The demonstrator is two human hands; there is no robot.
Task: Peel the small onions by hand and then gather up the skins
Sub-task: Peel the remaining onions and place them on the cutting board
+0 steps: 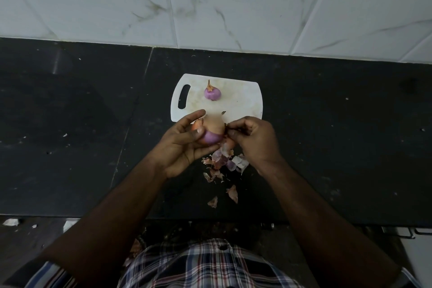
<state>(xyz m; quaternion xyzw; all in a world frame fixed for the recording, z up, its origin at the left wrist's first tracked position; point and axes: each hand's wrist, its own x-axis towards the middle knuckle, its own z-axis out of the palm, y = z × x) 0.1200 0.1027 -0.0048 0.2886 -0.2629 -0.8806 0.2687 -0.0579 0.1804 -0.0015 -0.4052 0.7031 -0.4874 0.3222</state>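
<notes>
My left hand [184, 142] holds a small onion [212, 132] above the near edge of the white cutting board [243, 100]. Its upper half still wears tan skin; the lower half shows bare purple flesh. My right hand [252, 138] pinches a strip of skin at the onion's right side. A peeled purple onion [212, 93] with a dry stalk lies on the board. A loose pile of onion skins [224, 163] lies on the dark counter below my hands, with stray pieces [232, 193] nearer to me.
The black stone counter [81, 124] runs to a white marble-tiled wall [210, 2] behind. The counter's front edge is close to my checked shirt [205, 264]. Cabinet handles [409, 234] show at lower right.
</notes>
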